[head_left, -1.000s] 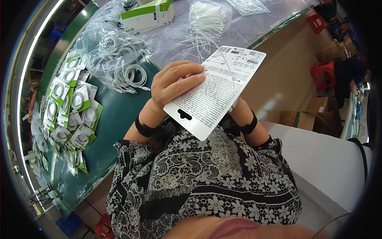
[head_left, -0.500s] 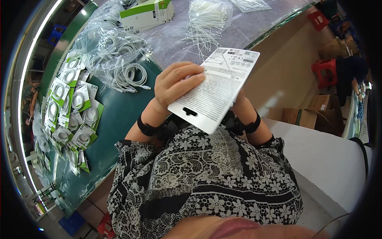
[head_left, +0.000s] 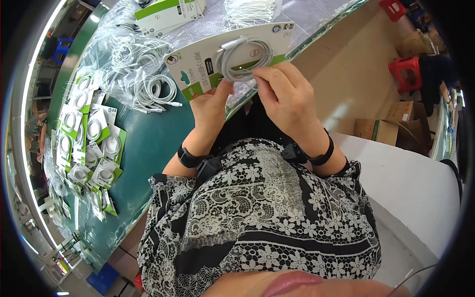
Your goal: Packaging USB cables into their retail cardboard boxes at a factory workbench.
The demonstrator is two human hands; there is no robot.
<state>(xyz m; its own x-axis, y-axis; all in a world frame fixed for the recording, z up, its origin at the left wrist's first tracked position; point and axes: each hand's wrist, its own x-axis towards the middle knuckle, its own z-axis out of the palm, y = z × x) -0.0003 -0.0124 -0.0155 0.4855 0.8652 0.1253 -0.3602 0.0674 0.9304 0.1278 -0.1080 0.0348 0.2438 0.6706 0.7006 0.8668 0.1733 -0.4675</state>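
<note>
Near a green table (head_left: 141, 133), left fingers (head_left: 223, 91) hold a lettered card (head_left: 200, 52).

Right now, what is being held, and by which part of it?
A white card with a coiled cable: the left hand holds the card's lower edge. The right hand is at the cable's lower right; whether it pinches, I cannot tell.

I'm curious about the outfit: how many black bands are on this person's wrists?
2: one band on the left wrist, one band on the right. Both show plainly; none seems hidden there.
</note>
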